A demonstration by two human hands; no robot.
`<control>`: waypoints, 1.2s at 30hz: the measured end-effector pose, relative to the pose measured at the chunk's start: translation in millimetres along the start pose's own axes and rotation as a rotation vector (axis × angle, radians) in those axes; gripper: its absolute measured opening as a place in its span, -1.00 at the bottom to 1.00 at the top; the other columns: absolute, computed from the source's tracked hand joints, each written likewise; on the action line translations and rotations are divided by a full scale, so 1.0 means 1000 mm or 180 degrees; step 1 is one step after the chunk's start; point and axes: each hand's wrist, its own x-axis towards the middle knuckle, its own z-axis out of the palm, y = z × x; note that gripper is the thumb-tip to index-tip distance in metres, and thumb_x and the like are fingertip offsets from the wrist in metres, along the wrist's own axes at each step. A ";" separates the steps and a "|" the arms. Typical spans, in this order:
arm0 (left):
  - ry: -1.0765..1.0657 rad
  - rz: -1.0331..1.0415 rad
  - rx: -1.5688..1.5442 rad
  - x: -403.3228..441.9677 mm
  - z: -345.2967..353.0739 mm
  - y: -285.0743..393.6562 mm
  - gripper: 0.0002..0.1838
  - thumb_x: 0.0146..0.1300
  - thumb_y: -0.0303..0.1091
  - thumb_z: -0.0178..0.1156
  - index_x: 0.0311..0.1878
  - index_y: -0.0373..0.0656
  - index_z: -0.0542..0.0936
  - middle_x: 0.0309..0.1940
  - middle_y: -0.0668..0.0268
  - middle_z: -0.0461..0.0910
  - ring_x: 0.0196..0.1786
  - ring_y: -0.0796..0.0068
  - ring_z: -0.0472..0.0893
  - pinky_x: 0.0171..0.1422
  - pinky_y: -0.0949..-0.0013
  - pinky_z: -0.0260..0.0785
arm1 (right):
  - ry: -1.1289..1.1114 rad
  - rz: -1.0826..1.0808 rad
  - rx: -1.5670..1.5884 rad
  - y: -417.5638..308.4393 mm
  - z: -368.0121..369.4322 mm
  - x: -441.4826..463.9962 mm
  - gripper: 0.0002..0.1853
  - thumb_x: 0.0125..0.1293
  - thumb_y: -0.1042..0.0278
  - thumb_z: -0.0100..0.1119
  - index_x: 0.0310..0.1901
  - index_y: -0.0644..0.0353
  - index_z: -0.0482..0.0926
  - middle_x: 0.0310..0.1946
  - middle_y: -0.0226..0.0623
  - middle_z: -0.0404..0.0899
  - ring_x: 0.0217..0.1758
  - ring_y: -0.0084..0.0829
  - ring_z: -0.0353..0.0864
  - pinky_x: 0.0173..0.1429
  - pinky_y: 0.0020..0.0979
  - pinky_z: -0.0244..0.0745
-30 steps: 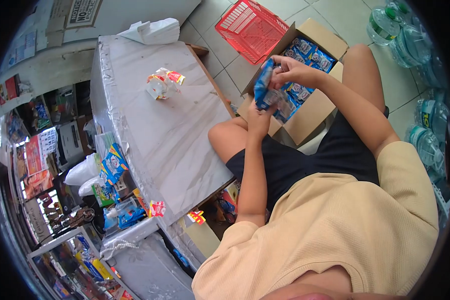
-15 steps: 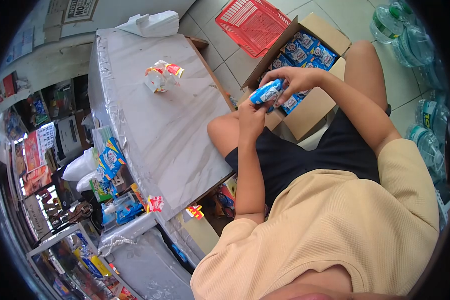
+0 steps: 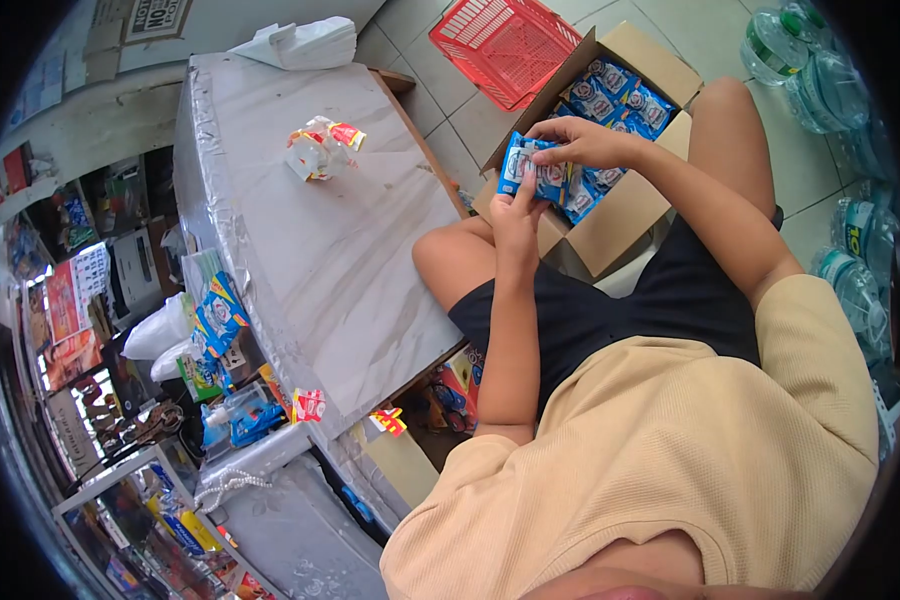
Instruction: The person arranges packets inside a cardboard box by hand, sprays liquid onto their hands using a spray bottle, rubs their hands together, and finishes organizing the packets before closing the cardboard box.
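Blue packet (image 3: 547,177) has turned since the earlier frame: printed face now shows to the camera, and it sits slightly higher; arms and box look about the same. Far left, more blue packets (image 3: 220,318) beside white plastic bags (image 3: 158,330). Next, marbled surface (image 3: 320,270) with a crumpled wrapper (image 3: 318,155) on it. Red basket (image 3: 505,45) on the floor past the surface. Left hand (image 3: 516,222) holds the packet's lower edge, thumb flat on the front. Right hand (image 3: 592,143) grips the upper edge, thumb and fingers drawn close; far-side fingertips hidden, can't tell their placement. Packet is between both hands, over the near left side of the cardboard box (image 3: 625,230), flaps out, similar packets inside. Far right, clear bottles (image 3: 832,90) on the floor. Handling, judged by looks: light, soft, probably slick film, could crease or slip. Best hold: opposite edges, thumbs flat, light pinch, no hard squeeze mid-packet.
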 end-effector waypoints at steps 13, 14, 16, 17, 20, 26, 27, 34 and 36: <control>-0.0712 -0.0397 0.1156 -0.005 -0.013 0.031 -0.65 0.46 -0.20 0.20 0.07 -0.32 0.59 -0.15 0.22 0.70 -0.17 0.50 0.67 0.07 0.48 0.45 | -0.0007 0.0047 0.0231 -0.012 -0.004 -0.009 -0.60 0.43 0.20 0.24 0.22 0.13 0.50 -0.02 -0.26 0.63 -0.05 -0.46 0.62 0.13 -0.46 0.55; -0.0693 -0.0408 0.1125 -0.005 -0.014 0.030 -0.65 0.46 -0.21 0.20 0.09 -0.32 0.59 -0.15 0.24 0.69 -0.18 0.52 0.65 0.07 0.49 0.44 | 0.0008 0.0021 0.0259 -0.013 -0.005 -0.010 -0.59 0.43 0.20 0.24 0.23 0.12 0.49 -0.01 -0.25 0.63 -0.04 -0.45 0.62 0.14 -0.46 0.55; -0.0776 -0.0423 0.1191 -0.004 -0.018 0.026 -0.66 0.46 -0.22 0.19 0.10 -0.31 0.59 -0.14 0.25 0.69 -0.17 0.52 0.64 0.08 0.48 0.43 | -0.0005 0.0045 0.0169 -0.009 -0.006 -0.011 -0.58 0.43 0.20 0.25 0.24 0.13 0.49 0.00 -0.24 0.62 -0.03 -0.43 0.62 0.14 -0.44 0.56; -0.0848 -0.0429 0.1255 -0.003 -0.020 0.024 -0.66 0.47 -0.22 0.19 0.11 -0.30 0.59 -0.13 0.25 0.69 -0.16 0.52 0.64 0.08 0.48 0.43 | -0.0031 0.0063 0.0076 -0.006 -0.007 -0.011 -0.57 0.42 0.20 0.25 0.25 0.13 0.48 0.01 -0.24 0.62 -0.01 -0.42 0.62 0.15 -0.42 0.57; -0.0959 -0.0431 0.1382 -0.005 -0.023 0.021 -0.67 0.47 -0.24 0.18 0.13 -0.29 0.58 -0.11 0.27 0.68 -0.13 0.52 0.63 0.10 0.47 0.42 | -0.0115 0.0087 -0.0110 -0.006 -0.006 -0.010 -0.56 0.42 0.20 0.26 0.26 0.13 0.48 0.04 -0.22 0.61 0.03 -0.38 0.63 0.17 -0.39 0.58; -0.0667 0.0429 0.0936 -0.015 -0.004 0.026 -0.68 0.50 -0.27 0.14 0.12 -0.33 0.58 -0.06 0.25 0.66 -0.07 0.54 0.60 0.09 0.52 0.40 | 0.0155 0.0184 0.0084 -0.017 -0.006 -0.013 -0.55 0.41 0.22 0.26 0.27 0.13 0.47 0.07 -0.21 0.61 0.08 -0.33 0.62 0.24 -0.31 0.59; -0.0618 0.0527 0.0844 -0.017 -0.002 0.029 -0.68 0.50 -0.27 0.14 0.12 -0.34 0.58 -0.05 0.25 0.66 -0.06 0.54 0.59 0.09 0.53 0.40 | 0.0164 0.0198 0.0117 -0.015 -0.006 -0.013 -0.54 0.40 0.23 0.28 0.27 0.12 0.48 0.08 -0.20 0.61 0.08 -0.33 0.62 0.25 -0.29 0.58; -0.0713 0.0389 0.0828 -0.015 -0.011 0.045 -0.69 0.47 -0.27 0.18 0.07 -0.34 0.60 -0.07 0.24 0.66 -0.16 0.56 0.57 0.00 0.55 0.42 | -0.0410 -0.0293 0.0209 -0.001 -0.011 -0.009 -0.53 0.32 0.29 0.36 0.24 0.11 0.51 0.06 -0.20 0.58 0.06 -0.30 0.61 0.32 -0.26 0.54; -0.0454 0.0273 0.1471 -0.015 -0.015 0.059 -0.69 0.45 -0.26 0.20 0.06 -0.33 0.60 -0.07 0.23 0.66 -0.18 0.56 0.57 -0.04 0.55 0.42 | -0.0391 -0.0237 0.0015 -0.004 -0.008 -0.009 -0.54 0.31 0.30 0.37 0.21 0.12 0.52 0.05 -0.20 0.56 0.06 -0.29 0.61 0.31 -0.26 0.54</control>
